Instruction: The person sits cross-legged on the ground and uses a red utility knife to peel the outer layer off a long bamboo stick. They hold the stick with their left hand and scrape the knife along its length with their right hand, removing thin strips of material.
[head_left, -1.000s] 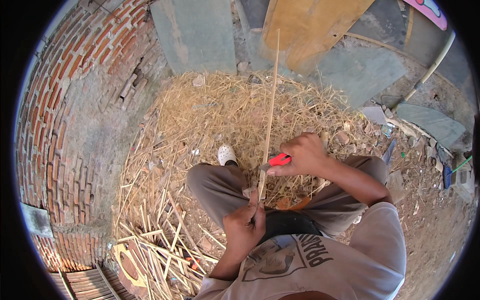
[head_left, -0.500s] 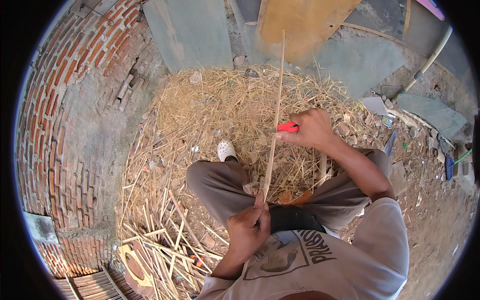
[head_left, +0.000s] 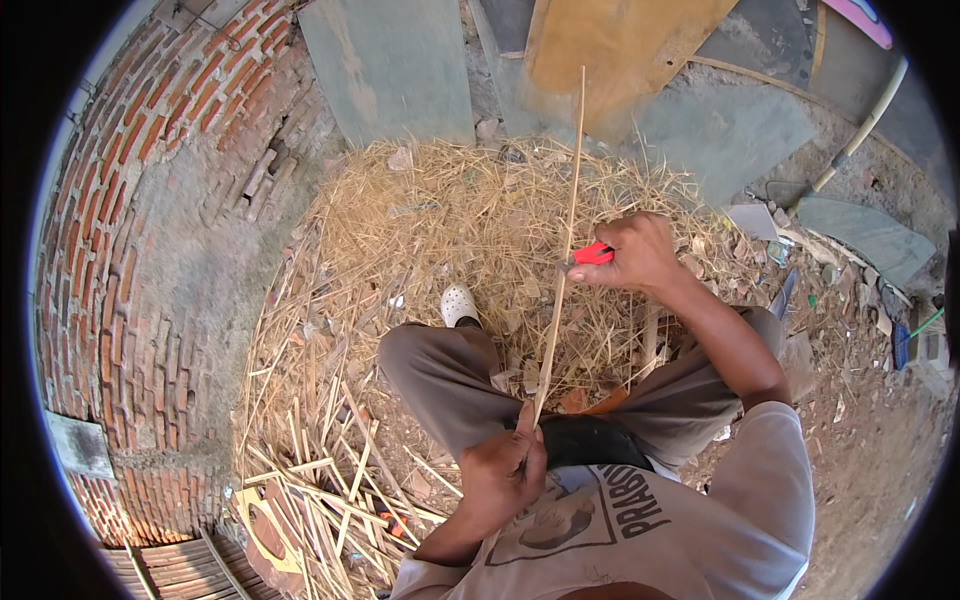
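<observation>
A long, thin pale bamboo strip (head_left: 574, 180) points away from me, its near end at my lap. My left hand (head_left: 503, 468) is closed round that near end, the thumb lying along it. Farther up, my right hand (head_left: 642, 252) grips a red-handled cutter knife (head_left: 594, 254). The knife's short blade meets the strip's right side around mid-length. My right thumb is close to the strip, but whether it touches is hard to tell.
Straw-like shavings (head_left: 470, 215) cover the ground ahead, by my white clog (head_left: 458, 302). Many cut strips (head_left: 345, 490) lie in a pile at left. A brick wall (head_left: 120, 300) stands left; grey boards (head_left: 395, 75) and a tan board (head_left: 610, 55) lean at the back.
My left hand has drawn a little toward my body with the strip's near end. The strip has slid slightly nearer and right past the knife, which stays at its side. The view has shifted slightly.
</observation>
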